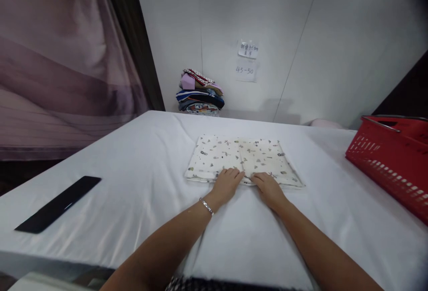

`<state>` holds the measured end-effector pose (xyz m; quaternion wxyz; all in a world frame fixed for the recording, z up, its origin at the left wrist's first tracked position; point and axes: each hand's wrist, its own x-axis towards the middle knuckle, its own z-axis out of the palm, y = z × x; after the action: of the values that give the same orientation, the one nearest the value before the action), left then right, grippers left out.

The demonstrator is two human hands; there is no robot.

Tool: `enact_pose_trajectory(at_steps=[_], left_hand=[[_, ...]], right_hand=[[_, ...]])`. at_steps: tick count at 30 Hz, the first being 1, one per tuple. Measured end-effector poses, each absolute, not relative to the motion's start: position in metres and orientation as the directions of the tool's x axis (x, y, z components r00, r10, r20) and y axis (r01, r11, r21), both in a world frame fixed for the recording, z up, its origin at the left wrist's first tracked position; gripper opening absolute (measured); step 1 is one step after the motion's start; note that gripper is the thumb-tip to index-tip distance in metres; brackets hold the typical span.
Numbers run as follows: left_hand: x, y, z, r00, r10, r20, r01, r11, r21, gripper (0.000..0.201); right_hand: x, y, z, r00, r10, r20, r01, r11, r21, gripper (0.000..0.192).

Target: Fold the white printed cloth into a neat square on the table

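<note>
Head view: left hand (226, 184) and right hand (268, 188) flat, fingers spread, pressing folded patterned cloth (241, 159) on counter (133, 179); red basket (391, 161) at three o'clock.

We see soft matt printed cloth (242, 159) on a smooth white sheet (133, 157); at three o'clock, a glossy red plastic basket (394, 161).

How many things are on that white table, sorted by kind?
Folded patterned cloth under left hand and right hand: 1
Pile of folded clothes: 1
Red basket: 1
Black flat strip: 1
Total: 4
</note>
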<state>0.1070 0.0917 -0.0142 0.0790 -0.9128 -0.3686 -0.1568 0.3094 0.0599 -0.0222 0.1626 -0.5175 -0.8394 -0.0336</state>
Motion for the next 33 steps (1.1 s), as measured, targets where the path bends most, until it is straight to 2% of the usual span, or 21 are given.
enact_pose_trajectory(at_steps=[2,6,9,13,15,18,22,25,30,33], left_hand=[[0.109,0.09,-0.013,0.707,0.614,0.351,0.66,-0.751,-0.017,0.037],[0.112,0.092,-0.014,0.762,0.569,0.308,0.596,-0.803,0.007,0.023],[0.112,0.095,-0.018,0.754,0.579,0.311,0.6,-0.799,0.033,0.024],[0.113,0.098,-0.022,0.743,0.583,0.329,0.596,-0.8,0.069,0.026],[0.114,0.1,-0.024,0.736,0.59,0.333,0.598,-0.796,0.09,0.025],[0.116,0.102,-0.026,0.715,0.622,0.319,0.623,-0.774,0.114,0.019],[0.117,0.104,-0.026,0.702,0.646,0.299,0.634,-0.759,0.148,0.015],[0.117,0.103,-0.025,0.695,0.652,0.303,0.635,-0.755,0.166,0.015],[0.118,0.102,-0.027,0.677,0.676,0.291,0.657,-0.734,0.174,0.014],[0.119,0.102,-0.027,0.683,0.675,0.28,0.656,-0.735,0.172,0.012]], right_hand=[[0.309,0.06,-0.019,-0.385,0.878,0.285,0.875,0.445,-0.188,0.048],[0.311,0.079,-0.007,-0.32,0.926,0.203,0.808,0.378,-0.451,0.05],[0.306,0.109,0.003,-0.286,0.938,0.195,0.773,0.346,-0.532,0.045],[0.285,0.161,0.007,-0.355,0.925,0.135,0.824,0.378,-0.422,0.053],[0.275,0.185,0.004,-0.385,0.922,0.051,0.867,0.38,-0.323,0.062],[0.268,0.209,-0.002,-0.341,0.938,-0.061,0.923,0.321,-0.213,0.071],[0.269,0.222,-0.002,-0.33,0.935,-0.13,0.927,0.295,-0.231,0.074],[0.273,0.234,-0.001,-0.291,0.95,-0.116,0.929,0.252,-0.269,0.077],[0.276,0.262,-0.01,-0.184,0.975,-0.122,0.973,0.163,-0.166,0.077],[0.272,0.268,-0.014,-0.173,0.974,-0.146,0.975,0.149,-0.164,0.077]])
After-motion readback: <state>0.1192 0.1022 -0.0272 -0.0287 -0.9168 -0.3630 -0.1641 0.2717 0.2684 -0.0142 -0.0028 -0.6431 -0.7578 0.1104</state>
